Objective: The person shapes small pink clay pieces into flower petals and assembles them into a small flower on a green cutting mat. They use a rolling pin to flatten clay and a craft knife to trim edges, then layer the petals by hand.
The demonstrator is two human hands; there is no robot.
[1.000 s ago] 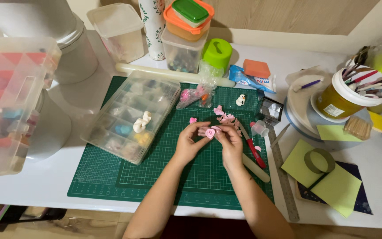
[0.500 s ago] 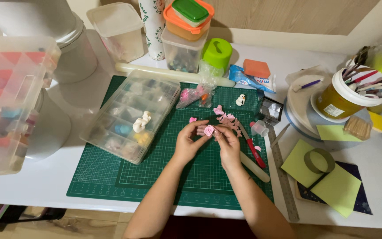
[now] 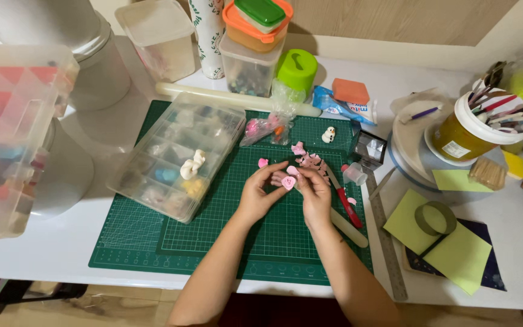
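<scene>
The small pink piece (image 3: 288,181) between the two hands is partly covered by fingertips, and its surface marks are too small to read. The palm of the left hand (image 3: 260,195) and that of the right hand (image 3: 313,194) face away from the camera. Both forearms are cut off by the bottom edge. The pink-tinted organizer box (image 3: 13,133) is cut by the left edge and looks blurred. The contents of the clear compartment box (image 3: 180,154) stay unclear through the lid. The yellow tool cup (image 3: 473,130) reaches the right edge, where its tools are cropped.
</scene>
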